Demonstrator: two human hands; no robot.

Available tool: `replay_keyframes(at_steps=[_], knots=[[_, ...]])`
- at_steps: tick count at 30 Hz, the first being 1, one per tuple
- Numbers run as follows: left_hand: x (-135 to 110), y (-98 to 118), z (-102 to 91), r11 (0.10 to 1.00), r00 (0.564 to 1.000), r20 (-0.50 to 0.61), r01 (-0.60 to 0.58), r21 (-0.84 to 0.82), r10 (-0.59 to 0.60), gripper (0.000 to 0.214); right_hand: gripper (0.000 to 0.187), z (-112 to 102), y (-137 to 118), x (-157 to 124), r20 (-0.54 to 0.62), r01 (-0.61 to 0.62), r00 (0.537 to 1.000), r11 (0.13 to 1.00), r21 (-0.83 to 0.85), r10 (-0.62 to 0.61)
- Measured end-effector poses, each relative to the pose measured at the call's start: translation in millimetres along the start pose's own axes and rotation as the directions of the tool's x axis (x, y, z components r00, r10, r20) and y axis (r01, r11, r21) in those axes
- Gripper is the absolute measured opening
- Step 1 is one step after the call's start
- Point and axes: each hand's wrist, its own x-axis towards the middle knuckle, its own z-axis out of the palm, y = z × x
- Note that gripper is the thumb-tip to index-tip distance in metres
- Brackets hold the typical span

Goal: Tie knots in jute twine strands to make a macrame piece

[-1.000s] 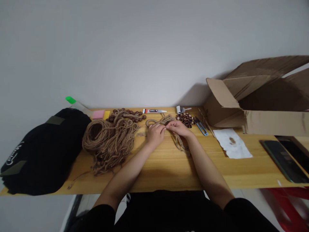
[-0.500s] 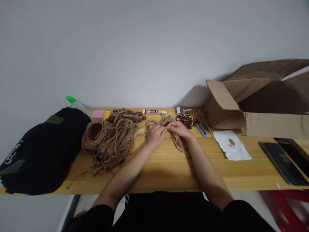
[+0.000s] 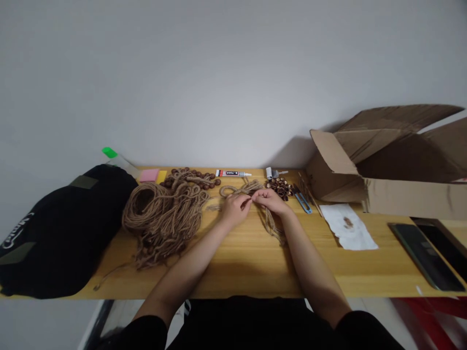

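L hand [image 3: 234, 211], R hand [image 3: 270, 200] at twine [image 3: 254, 185]

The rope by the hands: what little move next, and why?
Perhaps gently tug the rope snug: the left hand and right hand meet at it, seemingly pinching, and loose strands trail nearby. Exactly what is pinched is too small to tell.

This looks to me like a small craft corner: a wooden desk [image 3: 233, 272] against a plain wall [image 3: 226, 87], rope [image 3: 253, 185] centre and left, a glue tube [image 3: 233, 173] far, snips [image 3: 302, 201] and a cardboard box [image 3: 412, 195] right.
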Motion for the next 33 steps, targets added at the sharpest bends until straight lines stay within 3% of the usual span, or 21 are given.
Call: replay_keyframes(at_steps=[5, 13, 18, 24, 33], knots=[[4, -2, -1.9, 0.982, 0.994, 0.022, 0.110, -0.154, -0.108, 0.020, 0.032, -2, 1, 0, 0.012, 0.005, 1.000, 1.000, 0.019, -0.006], [6, -10, 2.1, 0.879, 0.966, 0.116, 0.259, -0.400, -0.232, 0.015, 0.035, -4, -1, -2, 0.047, -0.004, 0.999, 1.000, 0.025, 0.002], [8, -16, -0.6, 0.863, 0.958, 0.226, 0.261, -0.432, -0.176, 0.014, 0.036, -6, -1, -4, 0.081, -0.022, 0.996, 1.000, 0.010, 0.021], [9, -15, -3.3, 0.912, 0.964, 0.246, 0.191, -0.362, -0.104, 0.014, 0.037, -8, 1, -4, 0.101, -0.010, 0.995, 1.000, -0.002, 0.010], [12, -6, -3.3, 0.891, 0.951, 0.287, 0.227, -0.392, -0.116, 0.018, 0.039, -14, 1, -7, 0.145, 0.008, 0.989, 0.996, 0.086, -0.021]])
